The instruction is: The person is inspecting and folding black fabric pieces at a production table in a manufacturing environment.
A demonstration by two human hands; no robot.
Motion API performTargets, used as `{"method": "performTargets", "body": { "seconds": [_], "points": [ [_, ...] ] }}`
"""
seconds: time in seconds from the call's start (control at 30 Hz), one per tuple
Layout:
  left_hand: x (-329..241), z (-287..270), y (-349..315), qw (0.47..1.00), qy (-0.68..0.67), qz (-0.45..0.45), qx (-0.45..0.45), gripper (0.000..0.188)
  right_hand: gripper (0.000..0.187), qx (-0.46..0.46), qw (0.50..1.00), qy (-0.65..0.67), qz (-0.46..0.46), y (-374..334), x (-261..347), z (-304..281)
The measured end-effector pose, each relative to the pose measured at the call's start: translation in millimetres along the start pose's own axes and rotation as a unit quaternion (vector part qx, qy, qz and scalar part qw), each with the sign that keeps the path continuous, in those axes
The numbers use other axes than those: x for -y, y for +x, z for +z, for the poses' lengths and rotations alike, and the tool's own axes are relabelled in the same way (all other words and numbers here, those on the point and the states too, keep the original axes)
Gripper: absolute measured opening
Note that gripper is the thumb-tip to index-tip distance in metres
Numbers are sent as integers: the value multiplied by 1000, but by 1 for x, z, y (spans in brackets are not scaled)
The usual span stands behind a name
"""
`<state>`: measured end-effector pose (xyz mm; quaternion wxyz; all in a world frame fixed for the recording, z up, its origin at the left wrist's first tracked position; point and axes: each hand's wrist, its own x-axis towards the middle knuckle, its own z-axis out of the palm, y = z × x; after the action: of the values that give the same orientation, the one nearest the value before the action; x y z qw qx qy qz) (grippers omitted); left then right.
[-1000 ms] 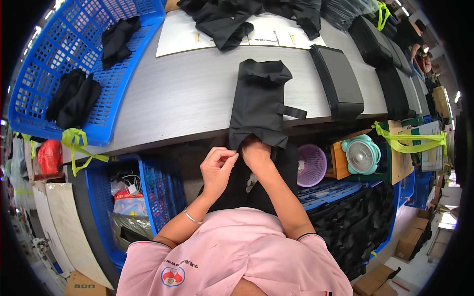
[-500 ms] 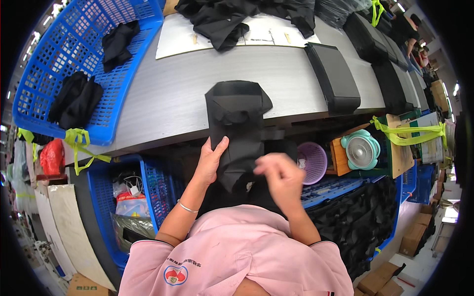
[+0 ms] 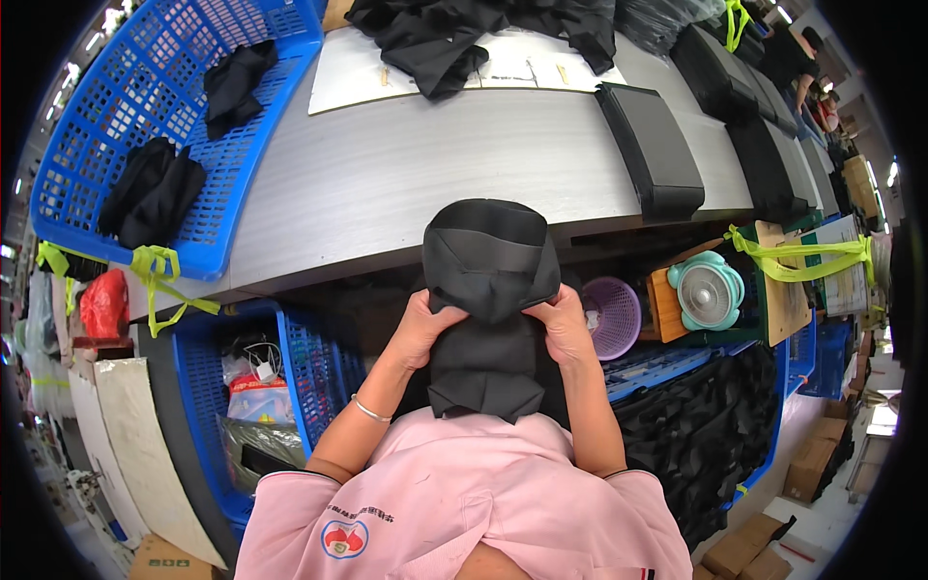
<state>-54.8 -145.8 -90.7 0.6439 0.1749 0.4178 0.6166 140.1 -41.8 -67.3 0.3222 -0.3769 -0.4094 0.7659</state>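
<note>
In front of my body I hold a black fabric piece (image 3: 488,275) whose upper end is opened out into a rounded mouth with a wide band. My left hand (image 3: 423,329) grips its left side, the thumb on top. The right hand (image 3: 564,327) pinches the opposite side in the same way. The fingers under the cloth are hidden. More of the black cloth hangs below my hands toward my lap, with a folded lower end. The piece's upper end overlaps the near edge of the grey table (image 3: 367,174).
A blue basket (image 3: 208,232) with black cloth stands at the table's left. Stacked black pieces (image 3: 657,155) sit on the right, and loose black cloth (image 3: 425,58) lies at the back. A purple bin (image 3: 612,319) and a green fan (image 3: 709,293) are at my right.
My right hand has come from apart beside the cloth to grip its right side. The piece has shifted slightly toward me, and its upper end has gone from flattened to spread open.
</note>
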Motion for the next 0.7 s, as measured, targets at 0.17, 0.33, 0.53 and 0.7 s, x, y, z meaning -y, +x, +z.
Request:
{"method": "performTargets", "body": {
  "seconds": [0.17, 0.33, 0.53, 0.7],
  "points": [
    [-6, 13, 2, 992, 118, 22, -31, 17, 18, -41, 973, -216, -69, -2, 5, 1],
    [-6, 10, 4, 995, 95, 21, -33, 16, 28, -59, 960, -255, -105, 6, -7, -3],
    [1, 9, 17, 997, 59, 0, -54, 24, 24, -91, 911, -374, -146, -10, 12, 29],
    [-4, 7, 16, 997, -9, 9, -75, 26, 30, 52, 989, -141, 17, -3, 38, -3]
  ]
}}
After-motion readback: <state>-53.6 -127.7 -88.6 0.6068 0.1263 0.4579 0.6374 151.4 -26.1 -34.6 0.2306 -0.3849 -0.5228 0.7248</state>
